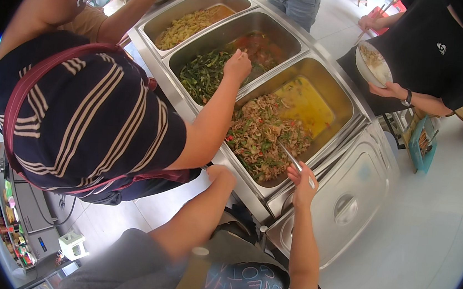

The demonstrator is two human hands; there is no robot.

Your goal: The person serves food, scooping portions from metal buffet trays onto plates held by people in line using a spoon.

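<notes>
My right hand [304, 187] grips the handle of a metal serving spoon [296, 164]. The spoon's far end is sunk in a stir-fry of sliced meat, green vegetables and red chilli [268, 135], so its bowl is hidden. That food is heaped toward the near side of a deep stainless steel pan [342, 101], with yellow broth [304, 103] pooled at the far side. My left hand [222, 176] is at the near edge of the steel serving counter [242, 187]; its fingers are turned away, and whether it holds anything is hidden.
On my left, a person in a striped shirt [92, 118] reaches a hand [237, 66] over a pan of leafy greens [205, 73]. Beyond is a pan of yellowish food [188, 25]. Steel lids [362, 178] lie at right. Across the counter, another person holds a bowl of rice [373, 65].
</notes>
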